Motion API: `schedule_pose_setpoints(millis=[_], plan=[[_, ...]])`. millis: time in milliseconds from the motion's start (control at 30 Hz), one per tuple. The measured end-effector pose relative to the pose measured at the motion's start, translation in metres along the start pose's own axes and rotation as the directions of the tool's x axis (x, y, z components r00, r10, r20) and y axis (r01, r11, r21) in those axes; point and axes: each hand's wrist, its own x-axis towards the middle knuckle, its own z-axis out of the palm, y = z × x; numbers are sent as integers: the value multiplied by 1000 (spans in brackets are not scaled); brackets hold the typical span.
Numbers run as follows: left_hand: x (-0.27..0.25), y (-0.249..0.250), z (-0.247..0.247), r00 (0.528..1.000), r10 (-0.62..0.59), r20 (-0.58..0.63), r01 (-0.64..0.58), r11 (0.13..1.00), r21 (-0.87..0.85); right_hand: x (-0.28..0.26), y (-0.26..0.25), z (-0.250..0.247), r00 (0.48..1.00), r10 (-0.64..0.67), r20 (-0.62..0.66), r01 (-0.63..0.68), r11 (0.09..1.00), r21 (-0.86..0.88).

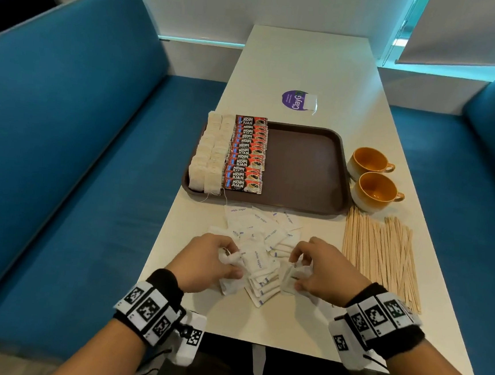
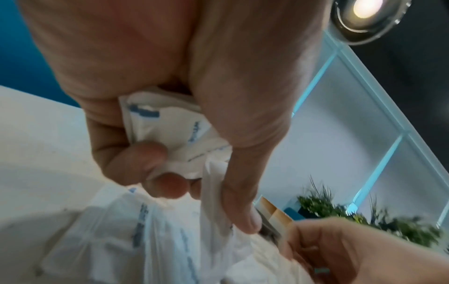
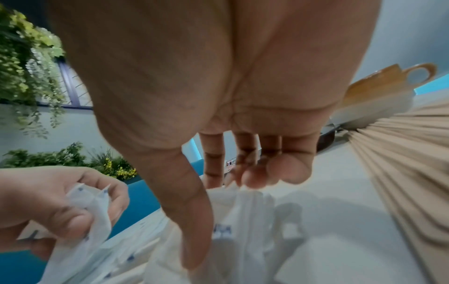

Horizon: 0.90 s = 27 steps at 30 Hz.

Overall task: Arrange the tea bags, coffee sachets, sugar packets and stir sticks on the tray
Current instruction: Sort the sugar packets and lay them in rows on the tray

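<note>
Roughly half done, judged from the layout. Tea bags [image 1: 208,154] already lined up in two columns along the left edge of the brown tray [image 1: 303,168], with coffee sachets [image 1: 246,154] stacked in a column just right of them; right half of the tray bare. Sugar packets [image 1: 261,242] heaped loose on the table [image 1: 310,67], near the tray's near rim. Left hand [image 1: 208,260] curled round a small bunch of packets; right hand [image 1: 319,271] pinching packets at the heap's right side. Stir sticks [image 1: 381,253] fanned out on the table to the right, untouched, beside two cups [image 1: 372,180]. Sugar and sticks left to place.
</note>
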Motion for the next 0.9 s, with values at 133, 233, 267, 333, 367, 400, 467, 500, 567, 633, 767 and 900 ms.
schedule_pose_setpoints(millis=[133,233,267,333,367,400,467,500,567,633,767,900], plan=[[6,4,-9,998,65,24,-63,996,-70,-7,7,1,998,-18,-67,22,999,49],[15,16,-1,995,95,34,-96,995,18,-14,12,-5,998,-19,-58,27,991,133],[18,20,4,994,105,35,-108,990,90,-16,14,-7,998,-15,-53,23,986,168],[21,29,14,992,127,25,-129,958,256,-21,20,-11,998,-8,-63,22,977,214],[22,32,18,990,137,14,-134,934,330,-24,22,-13,997,-7,-71,22,973,228],[22,35,21,989,146,5,-137,911,390,-26,24,-15,997,-5,-72,22,972,235],[22,39,25,988,157,-1,-140,881,451,-30,26,-18,998,-4,-56,17,969,247],[22,40,26,987,161,-5,-141,881,452,-31,27,-19,999,-1,-48,13,967,256],[21,40,24,988,156,-14,-137,902,409,-31,26,-20,999,11,-42,1,962,272],[19,36,19,990,143,-1,-136,943,305,-29,22,-21,999,17,-37,-7,963,269],[6,22,-2,989,126,82,-128,991,22,-18,9,-26,998,-12,-55,24,977,213],[-5,-2,-33,993,118,-1,-118,992,-49,-2,-5,-30,995,-4,-96,18,988,152]])
